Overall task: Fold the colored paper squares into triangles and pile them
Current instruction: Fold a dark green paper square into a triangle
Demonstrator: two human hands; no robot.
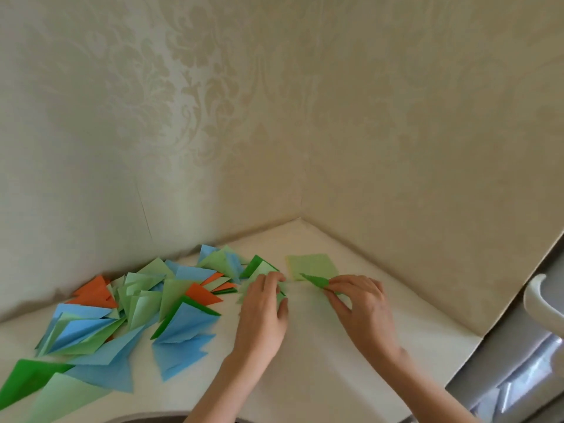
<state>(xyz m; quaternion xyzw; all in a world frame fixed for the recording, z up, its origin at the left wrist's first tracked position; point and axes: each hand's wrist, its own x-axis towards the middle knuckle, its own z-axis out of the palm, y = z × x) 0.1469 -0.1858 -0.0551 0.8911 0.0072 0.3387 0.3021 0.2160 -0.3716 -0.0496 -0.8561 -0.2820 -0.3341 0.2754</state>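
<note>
A spread of folded paper triangles (128, 312) in blue, light green, dark green and orange covers the left part of the white table (320, 361). My left hand (264, 309) lies palm down on light green folded paper (244, 296) at the pile's right end, fingers fairly straight. My right hand (357, 300) pinches a dark green folded piece (316, 281) by its near end, lifted slightly over the table. Behind it lies a small stack of light green squares (311, 265), flat.
The table fits into a corner of patterned beige wallpaper (274, 117). At the right, past the table's edge, a white handle (540, 300) and a grey surface (518, 377) show.
</note>
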